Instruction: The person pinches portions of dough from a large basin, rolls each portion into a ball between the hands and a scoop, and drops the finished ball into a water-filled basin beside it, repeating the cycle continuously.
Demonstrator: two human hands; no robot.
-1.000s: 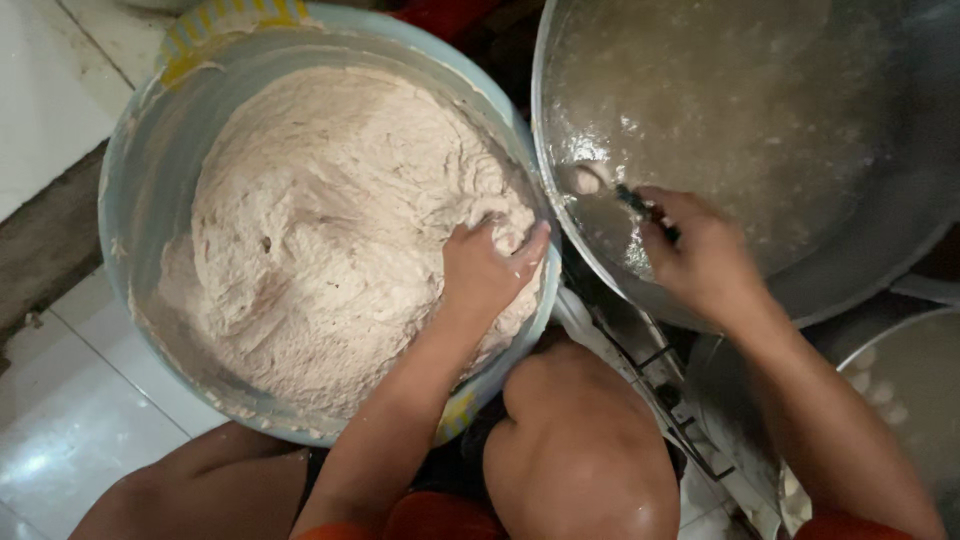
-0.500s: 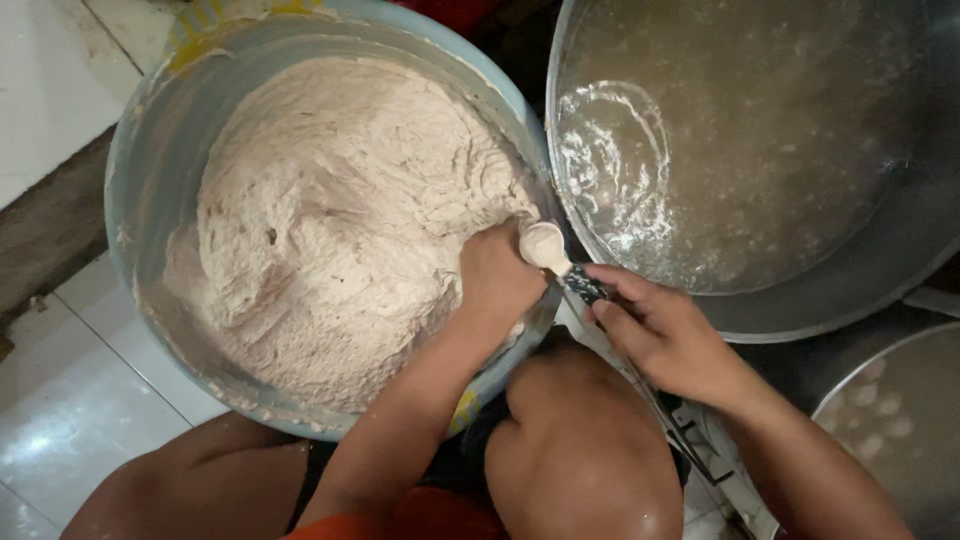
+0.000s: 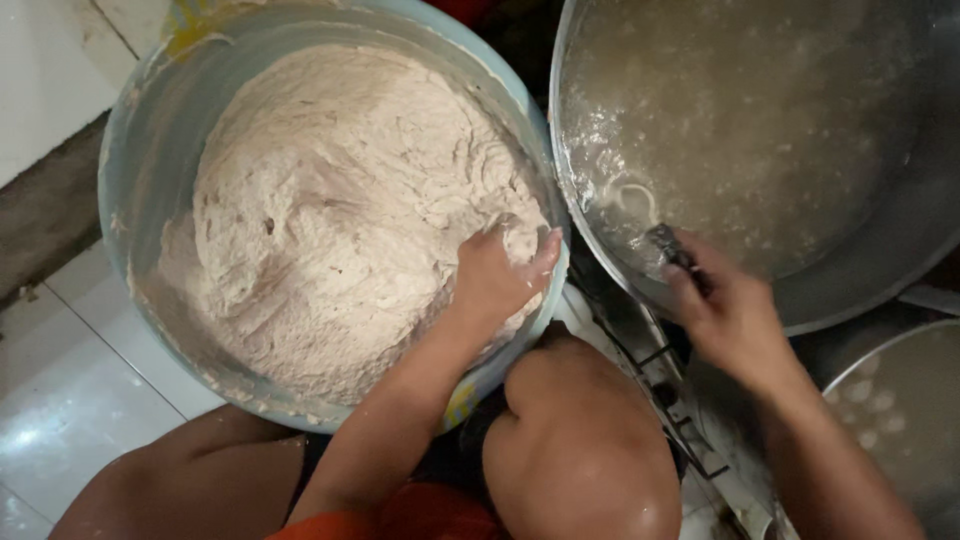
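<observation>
**Over the two basins: paste in one hand, spoon in the other**

Between my knees sits the blue tub (image 3: 140, 180), heaped with pale pinkish paste (image 3: 340, 210), and I work from its near right edge. My left hand (image 3: 495, 280) is sunk into the paste by the rim, fingers curled and clenched around a lump of it, thumb pressed against the tub wall. My right hand (image 3: 735, 320) reaches across to the big metal pan (image 3: 900, 240) of cloudy, simmering liquid and grips the dark handle of a spoon (image 3: 665, 245), whose tip dips at the pan's near-left edge, where a pale ring of paste (image 3: 630, 195) floats.

To do this step well, I judge I should squeeze evenly so the lump comes up smooth and round, and keep the spoon wet so the paste slides off cleanly. I'd lower each piece close to the surface rather than drop it, since the liquid looks hot and my wrist hangs just above the rim. A second pan (image 3: 890, 400) at the lower right holds small pale balls in liquid. My knee (image 3: 580, 440) crowds the tub, so I keep my elbow moves small.
</observation>
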